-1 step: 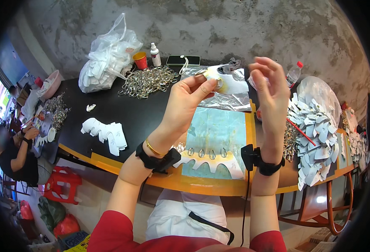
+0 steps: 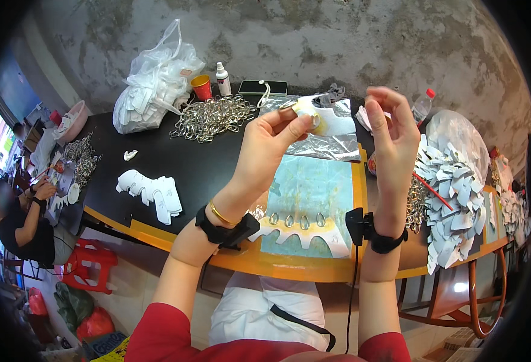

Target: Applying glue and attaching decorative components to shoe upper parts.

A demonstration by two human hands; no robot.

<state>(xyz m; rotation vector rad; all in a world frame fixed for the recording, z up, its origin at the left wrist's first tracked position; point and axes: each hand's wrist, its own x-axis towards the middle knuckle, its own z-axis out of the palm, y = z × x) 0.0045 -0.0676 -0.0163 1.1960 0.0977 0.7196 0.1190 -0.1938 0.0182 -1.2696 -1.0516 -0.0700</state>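
Note:
My left hand [image 2: 268, 139] is closed in a pinch on a small white, yellow-stained piece [image 2: 306, 110], above the far part of the work area. A shiny metal edge shows at the fingertips; its shape is too small to tell. To the right, my right hand [image 2: 395, 136] is raised with fingers curved and apart, and nothing shows in it. Below them, a scalloped white cut-out [image 2: 302, 234] lies along the near edge of a pale blue sheet [image 2: 311, 181]. Several oval metal rings [image 2: 305, 221] sit along its yellowed upper edge.
Metal rings [image 2: 211, 117] form a pile at back left, beside a plastic bag [image 2: 157, 84], red cup [image 2: 201, 87] and white bottle [image 2: 223, 79]. Stacked white cut-outs [image 2: 151, 190] lie left. Grey-white pieces [image 2: 455, 199] heap up at right. A person [image 2: 27, 223] sits far left.
My right hand has shifted slightly to the right, away from my left hand. My left hand keeps its pinch, almost unmoved.

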